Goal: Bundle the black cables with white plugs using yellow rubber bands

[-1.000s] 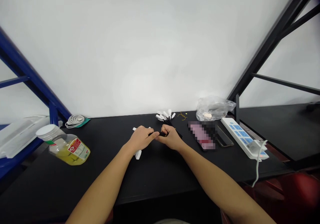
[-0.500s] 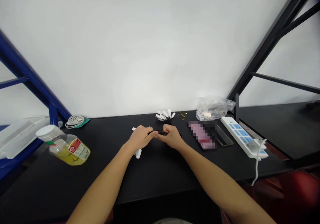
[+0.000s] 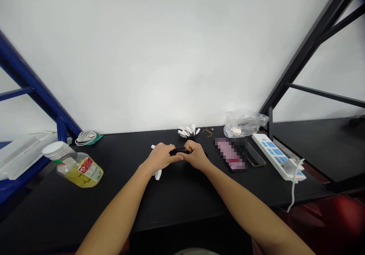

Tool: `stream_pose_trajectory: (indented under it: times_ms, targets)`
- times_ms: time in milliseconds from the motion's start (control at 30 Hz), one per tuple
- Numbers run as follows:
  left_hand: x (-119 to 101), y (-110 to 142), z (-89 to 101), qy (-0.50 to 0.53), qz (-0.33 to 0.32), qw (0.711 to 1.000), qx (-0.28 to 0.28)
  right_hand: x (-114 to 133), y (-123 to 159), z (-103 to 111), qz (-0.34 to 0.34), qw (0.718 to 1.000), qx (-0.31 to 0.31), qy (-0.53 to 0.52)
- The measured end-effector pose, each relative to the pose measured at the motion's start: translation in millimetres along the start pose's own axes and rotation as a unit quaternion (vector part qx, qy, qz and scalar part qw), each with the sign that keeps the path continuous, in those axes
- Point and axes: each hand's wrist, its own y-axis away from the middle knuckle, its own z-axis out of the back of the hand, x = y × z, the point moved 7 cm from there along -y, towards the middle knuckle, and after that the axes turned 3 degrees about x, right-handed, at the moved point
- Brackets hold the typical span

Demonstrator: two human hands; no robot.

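Just past the near edge of the black tabletop (image 3: 182, 198), both hands are working close together. The left hand (image 3: 160, 158) is clenching a black cable (image 3: 179, 152), with a white plug (image 3: 157, 175) poking out below it, though the hand hides whether they are joined. The right hand (image 3: 195, 156) is grasping the same black length from the other side, its fingers (image 3: 190, 145) curling over it. Just beyond, a bunch of black cables with white plugs (image 3: 188, 131) is lying at the far edge, too tangled to count; one cable is in hand while the bunch is sitting untouched. To the left, a plastic jar with yellow liquid (image 3: 78, 175) is lying tilted, and a coiled white cable (image 3: 86, 137) is resting farther off. To the right, a pixelated object (image 3: 230, 154), a smartphone (image 3: 256, 155) and a white power strip (image 3: 273, 155) are lying side by side, with a clear plastic bag (image 3: 243, 124) sitting at the far edge.
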Motion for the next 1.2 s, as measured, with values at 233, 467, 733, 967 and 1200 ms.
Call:
stream_pose_trajectory:
  times_ms: [233,467,733,967,1200]
  targets:
    - [4.7,-0.6,0.2,0.035,0.022,0.999,-0.006,-2.8,1.0,2.1,-0.059,0.998,-0.035,0.002]
    - [0.8,-0.2,-0.4,0.014,0.015,1.0,0.0,1.0,1.9,4.5,-0.037,0.996,-0.035,0.075]
    - [0.8,0.2,-0.2,0.016,0.019,1.0,-0.003,-4.6,0.3,1.0,-0.034,0.999,0.006,0.02]
    - [3.7,-1.1,-2.2,0.016,0.01,1.0,-0.013,-4.8,0.2,-2.2,-0.053,0.998,-0.006,-0.025]
    - [5.0,-2.5,-2.8,0.034,0.005,0.999,-0.012,-5.4,1.7,3.7,-0.102,0.992,-0.056,0.039]
